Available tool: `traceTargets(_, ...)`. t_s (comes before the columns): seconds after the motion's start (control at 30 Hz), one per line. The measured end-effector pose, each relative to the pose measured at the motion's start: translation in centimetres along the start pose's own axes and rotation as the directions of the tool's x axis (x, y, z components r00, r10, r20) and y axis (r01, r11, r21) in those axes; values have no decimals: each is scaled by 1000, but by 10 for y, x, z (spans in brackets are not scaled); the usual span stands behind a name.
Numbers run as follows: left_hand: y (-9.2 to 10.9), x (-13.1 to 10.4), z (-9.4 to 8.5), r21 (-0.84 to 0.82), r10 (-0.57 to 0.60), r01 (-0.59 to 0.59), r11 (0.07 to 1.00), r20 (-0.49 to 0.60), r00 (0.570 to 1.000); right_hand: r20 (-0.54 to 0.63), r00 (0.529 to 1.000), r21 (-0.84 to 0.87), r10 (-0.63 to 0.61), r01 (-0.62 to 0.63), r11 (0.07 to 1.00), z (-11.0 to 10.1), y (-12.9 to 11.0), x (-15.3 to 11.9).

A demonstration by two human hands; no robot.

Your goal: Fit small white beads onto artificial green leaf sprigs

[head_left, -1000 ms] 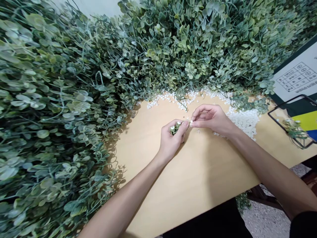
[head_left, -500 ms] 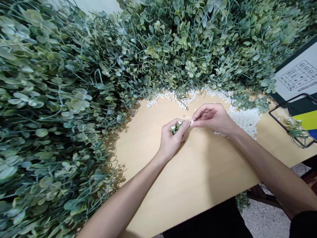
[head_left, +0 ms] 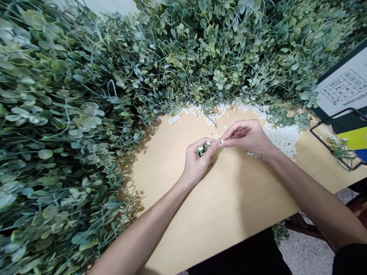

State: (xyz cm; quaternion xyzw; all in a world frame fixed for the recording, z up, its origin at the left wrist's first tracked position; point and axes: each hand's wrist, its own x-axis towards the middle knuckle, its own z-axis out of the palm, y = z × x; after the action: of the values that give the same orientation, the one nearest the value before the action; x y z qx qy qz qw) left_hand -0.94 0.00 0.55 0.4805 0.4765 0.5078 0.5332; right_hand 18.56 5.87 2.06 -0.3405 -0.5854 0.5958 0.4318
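My left hand [head_left: 197, 160] is closed around a small sprig of artificial greenery [head_left: 202, 150], and two white caps show on it above the fingers. The left thumb and forefinger meet my right hand [head_left: 243, 133] over the middle of the table. My right fingertips pinch at a tiny white piece [head_left: 221, 141] right beside the left thumb tip; its exact kind is too small to make out. Thin white star-shaped bits [head_left: 229, 150] lie on the table under the fingers. Behind my right wrist spreads a pile of small white pieces [head_left: 282, 139].
Thick piles of artificial leafy stems [head_left: 200, 57] line the left and back of the wooden table [head_left: 177, 225]. More white pieces [head_left: 189, 111] lie along their foot. At the right stand a black wire frame [head_left: 329, 143], a loose sprig [head_left: 341, 149] and a printed sheet [head_left: 344, 89].
Both hands stay in nearly the same place, still meeting at the fingertips. The right fingers have shifted very slightly. The whole view has moved a little.
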Motion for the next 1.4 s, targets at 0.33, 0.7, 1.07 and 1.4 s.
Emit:
traceTargets(0.33, -1, 0, -1, 25, 10, -11, 1000, 12, 1000, 40, 999, 16, -25, 25, 1000, -1, 2, 0)
traceTargets(0.7, -2, -1, -2, 73, 35, -37, 997, 25, 999, 26, 998, 106, -51, 48, 993, 2, 2, 0)
traceTargets(1.07, -6, -1, -4, 35, 24, -25, 999, 30, 999, 64, 997, 101, -40, 33, 994, 2, 0, -2)
traceTargets(1.4, -2, -1, -1, 20, 43, -44, 999, 4, 999, -17, 997, 120, -78, 79, 990, 8, 7, -2)
